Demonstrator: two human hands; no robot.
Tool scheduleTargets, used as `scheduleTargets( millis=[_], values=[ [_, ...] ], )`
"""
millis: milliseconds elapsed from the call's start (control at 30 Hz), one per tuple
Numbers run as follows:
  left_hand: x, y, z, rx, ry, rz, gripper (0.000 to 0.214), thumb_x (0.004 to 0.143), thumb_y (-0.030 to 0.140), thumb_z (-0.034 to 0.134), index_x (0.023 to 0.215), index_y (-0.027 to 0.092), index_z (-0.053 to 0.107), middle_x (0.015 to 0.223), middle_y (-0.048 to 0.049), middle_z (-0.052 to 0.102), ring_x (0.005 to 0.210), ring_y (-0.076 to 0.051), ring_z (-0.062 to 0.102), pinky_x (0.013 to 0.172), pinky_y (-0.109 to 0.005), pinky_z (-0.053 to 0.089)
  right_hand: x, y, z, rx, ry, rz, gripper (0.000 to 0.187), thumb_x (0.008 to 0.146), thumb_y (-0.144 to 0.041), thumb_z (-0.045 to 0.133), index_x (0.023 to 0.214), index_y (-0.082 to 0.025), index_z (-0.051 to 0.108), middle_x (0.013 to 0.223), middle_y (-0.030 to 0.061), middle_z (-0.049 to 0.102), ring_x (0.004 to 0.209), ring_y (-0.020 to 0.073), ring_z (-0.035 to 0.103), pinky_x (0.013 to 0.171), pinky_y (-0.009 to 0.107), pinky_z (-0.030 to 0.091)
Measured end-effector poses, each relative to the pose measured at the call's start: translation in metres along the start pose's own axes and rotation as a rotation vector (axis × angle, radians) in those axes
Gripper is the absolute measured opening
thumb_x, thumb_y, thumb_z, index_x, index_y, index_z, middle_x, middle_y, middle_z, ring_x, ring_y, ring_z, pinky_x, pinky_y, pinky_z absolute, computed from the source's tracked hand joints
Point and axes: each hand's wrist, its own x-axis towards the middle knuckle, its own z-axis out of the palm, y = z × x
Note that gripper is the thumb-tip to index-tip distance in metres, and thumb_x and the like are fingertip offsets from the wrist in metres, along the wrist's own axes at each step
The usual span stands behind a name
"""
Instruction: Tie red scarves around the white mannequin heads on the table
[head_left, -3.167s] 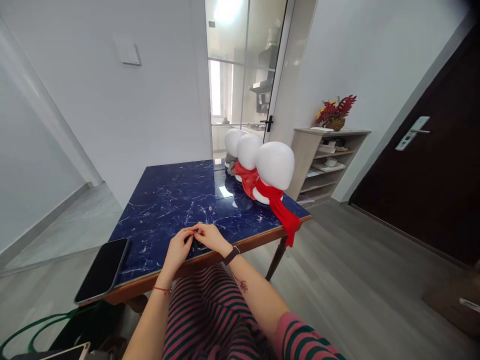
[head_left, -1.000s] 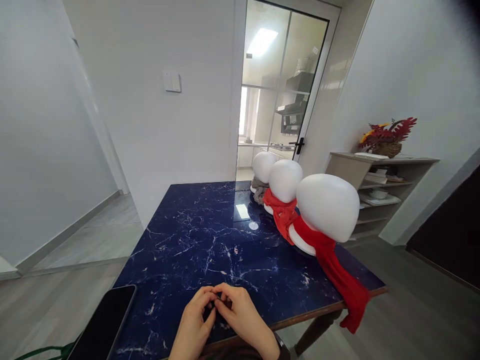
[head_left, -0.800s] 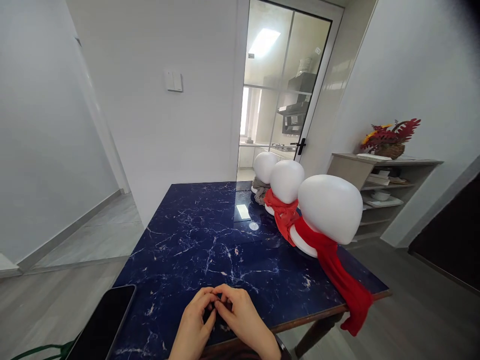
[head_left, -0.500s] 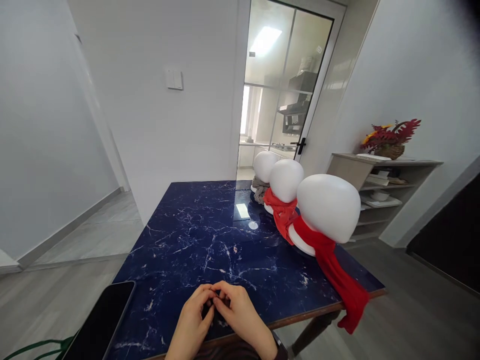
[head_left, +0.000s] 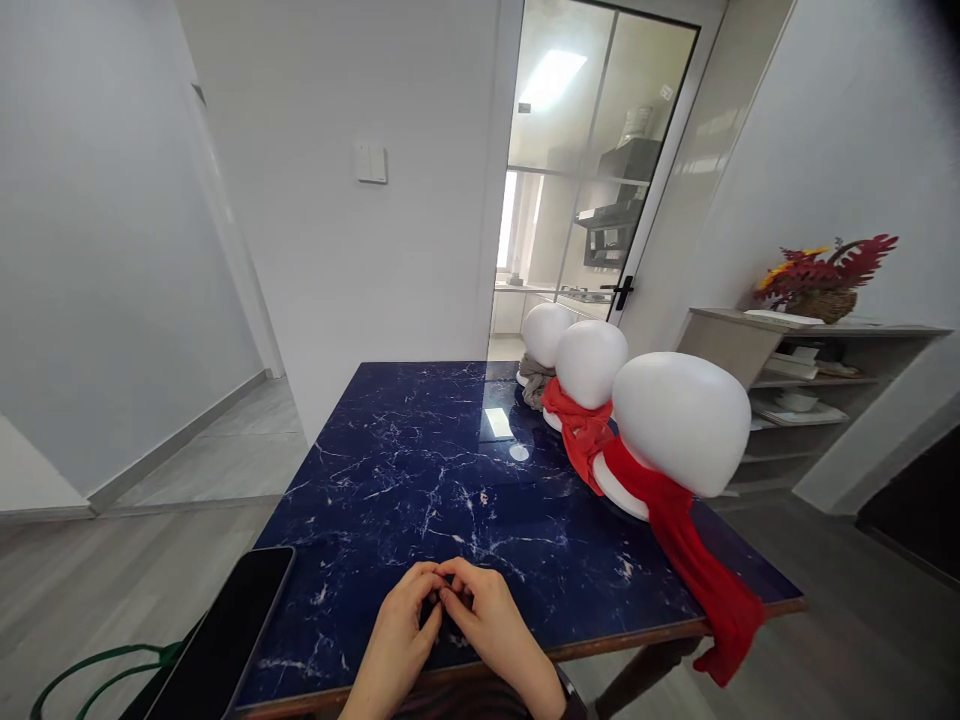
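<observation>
My left hand [head_left: 403, 615] and my right hand [head_left: 486, 607] meet at the near edge of a dark blue, white-veined table [head_left: 397, 470]. Their bent fingers touch at the tips, with the thumbs held apart from the index fingers. I see no object in either hand; the space under the fingers is shadowed. On the right stand white head forms: one with a red scarf [head_left: 679, 530] at its neck, one with an orange-red scarf [head_left: 581, 425], and a farther one with a grey-brown scarf [head_left: 535, 380]. The nearest white head [head_left: 679, 420] is the largest in view.
A black phone-like slab [head_left: 225, 635] with a green strap [head_left: 112, 655] is at the table's left corner. The red scarf's end hangs over the front edge. Behind are a glass door [head_left: 577, 130] and a shelf unit [head_left: 825, 325] with a flower basket [head_left: 825, 300].
The view has turned slightly left, so everything sits farther right in the picture. Both hands keep the same pose, fingertips together. The scarves and white heads have not moved on the table.
</observation>
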Motion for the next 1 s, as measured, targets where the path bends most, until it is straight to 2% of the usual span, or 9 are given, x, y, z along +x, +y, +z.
scheduleTargets(
  millis=[533, 1000],
  values=[
    [-0.0001, 0.0, -0.0006, 0.001, -0.02, 0.0, 0.022, 0.078, 0.014, 0.043, 0.084, 0.021, 0.063, 0.101, -0.0074, 0.062, 0.093, -0.019, 0.059, 0.083, -0.031, 0.047, -0.0012, -0.0013, -0.0005, -0.002, 0.0, 0.008, 0.018, 0.086, -0.019, 0.05, 0.095, -0.023, 0.064, 0.071, -0.002, 0.062, 0.063, 0.0111, 0.056, 0.06, 0.019, 0.037],
    [-0.0006, 0.0033, -0.0003, -0.006, -0.007, -0.016, 0.021, 0.076, 0.012, 0.045, 0.081, 0.021, 0.063, 0.099, -0.0064, 0.062, 0.089, -0.019, 0.059, 0.079, -0.03, 0.046, -0.0019, 0.0009, 0.0006, -0.037, -0.005, -0.011, 0.018, 0.086, -0.018, 0.05, 0.095, -0.023, 0.063, 0.068, -0.0033, 0.06, 0.06, 0.0105, 0.054, 0.058, 0.019, 0.035]
  ],
)
